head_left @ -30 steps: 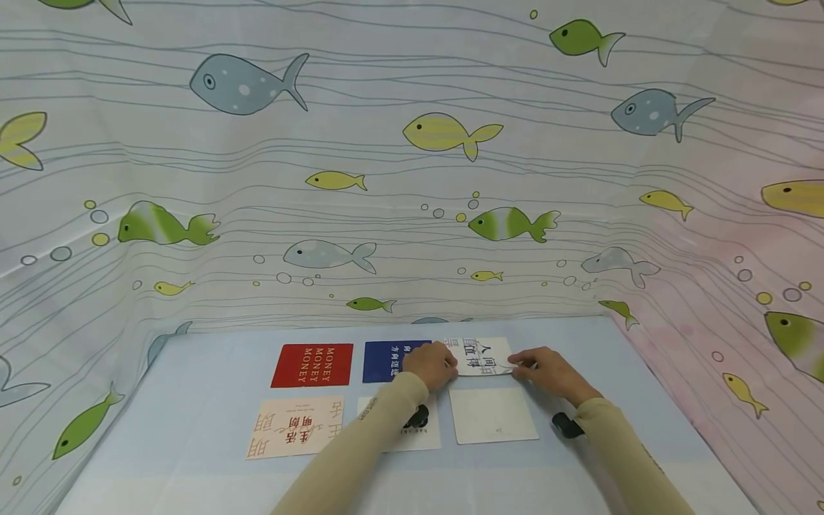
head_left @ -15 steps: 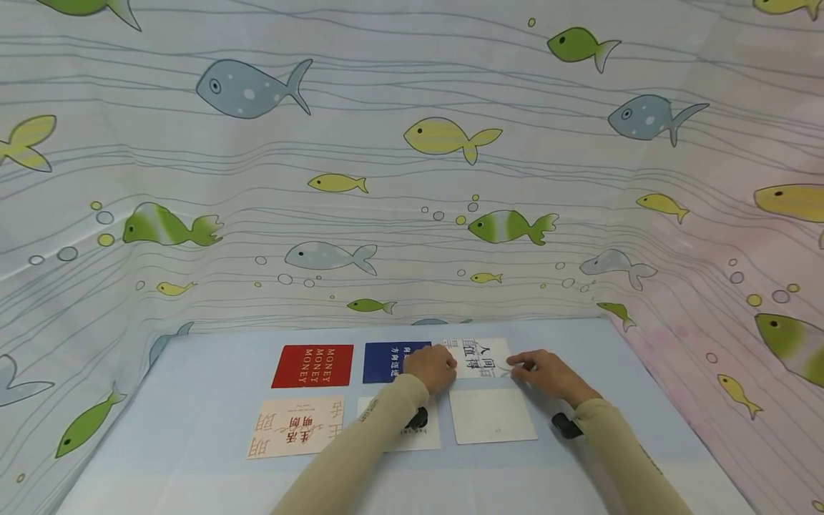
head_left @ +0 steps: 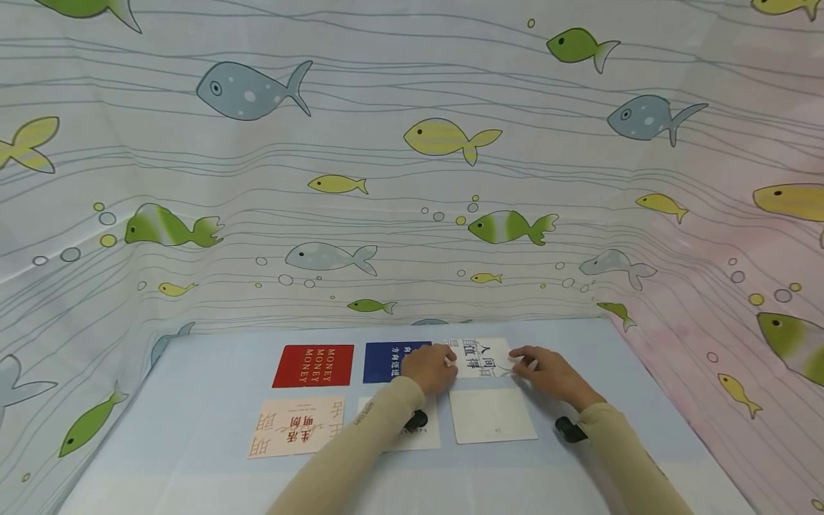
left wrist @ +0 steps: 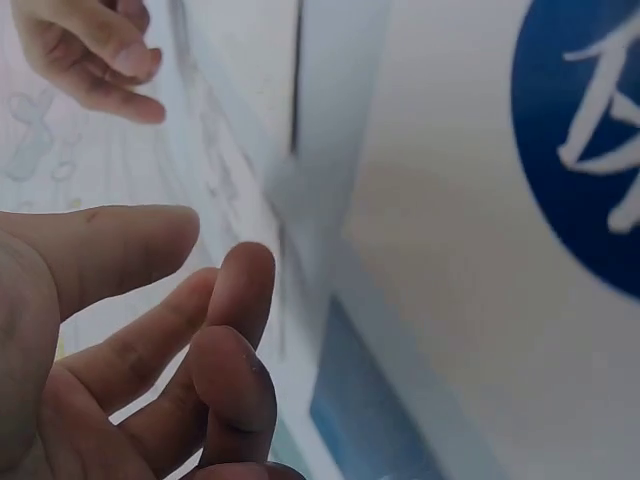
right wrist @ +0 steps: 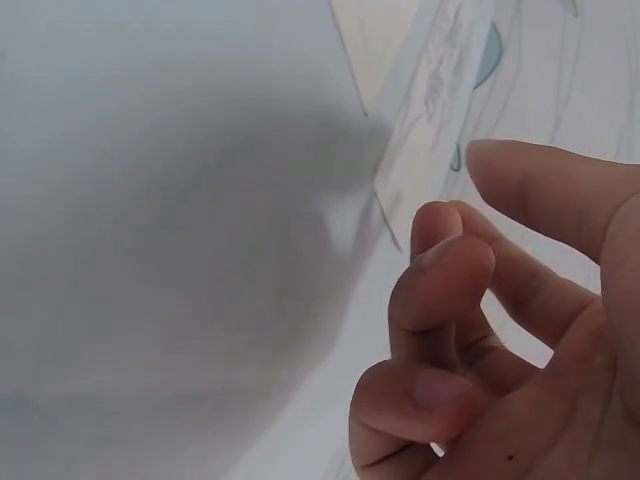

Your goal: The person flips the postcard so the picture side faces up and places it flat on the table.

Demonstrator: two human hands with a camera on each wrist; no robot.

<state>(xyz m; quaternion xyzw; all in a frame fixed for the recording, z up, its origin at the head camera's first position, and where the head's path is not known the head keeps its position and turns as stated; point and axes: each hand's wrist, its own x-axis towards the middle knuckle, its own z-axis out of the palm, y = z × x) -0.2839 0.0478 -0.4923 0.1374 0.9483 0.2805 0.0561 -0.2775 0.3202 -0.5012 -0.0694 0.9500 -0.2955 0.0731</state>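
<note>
A white card with dark Chinese characters (head_left: 479, 357) lies flat at the back right of the table. By its left edge is my left hand (head_left: 430, 368), its fingers loosely bent. In the left wrist view, a gap shows between the thumb (left wrist: 150, 240) and fingertips. My right hand (head_left: 550, 373) is beside the card's right edge, fingers bent. Nothing is pinched between its thumb (right wrist: 540, 185) and fingers in the right wrist view. A blue card (head_left: 383, 361) lies left of the white one, partly covered by the left hand. Nearer me is a nearly plain cream card (head_left: 492, 416).
A red card (head_left: 313, 366) and a cream card with reddish characters (head_left: 296, 425) lie at left. My left arm partly hides another white card (head_left: 425, 438), which bears a blue circle (left wrist: 600, 150) in the left wrist view. Behind the table hangs a fish-patterned cloth (head_left: 399, 214).
The white card's right corner, slightly raised a second ago, now lies flatter. My right hand has shifted a little to the right; the left hand has barely moved.
</note>
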